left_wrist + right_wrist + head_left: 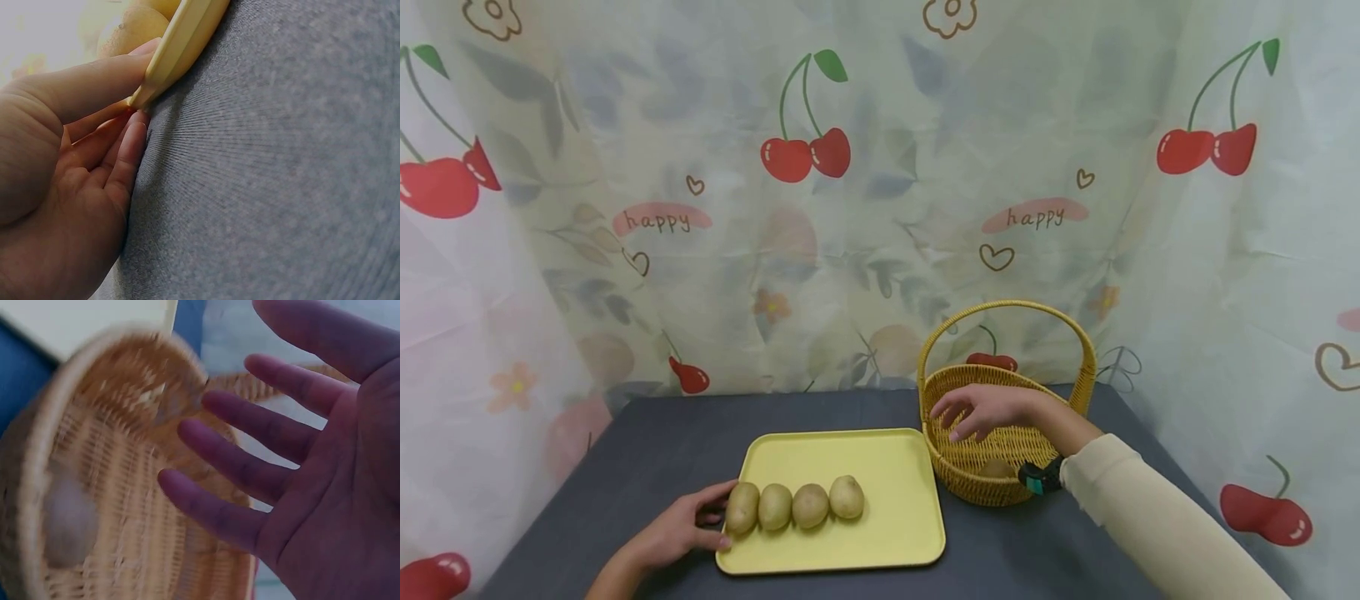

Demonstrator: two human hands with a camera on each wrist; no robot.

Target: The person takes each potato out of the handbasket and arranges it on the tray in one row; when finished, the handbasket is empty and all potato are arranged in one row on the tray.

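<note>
A yellow tray [887, 500] lies on the dark table, with a row of several potatoes [810, 506] on its left half. My left hand [673, 529] holds the tray's left edge beside the leftmost potato. In the left wrist view, the thumb [94, 84] lies against the tray rim [181, 50] and the other fingers are low at its edge. Over the wicker basket [985, 492] hovers my right hand [988, 410], holding nothing. Its fingers [219, 462] are spread and relaxed in the right wrist view. Inside the basket rests one potato [70, 519], blurred there.
The basket's tall arched handle [1007, 305] rises above its bowl, which stands close to the tray's right edge. A printed curtain [880, 250] hangs behind the table [692, 433] and along both sides.
</note>
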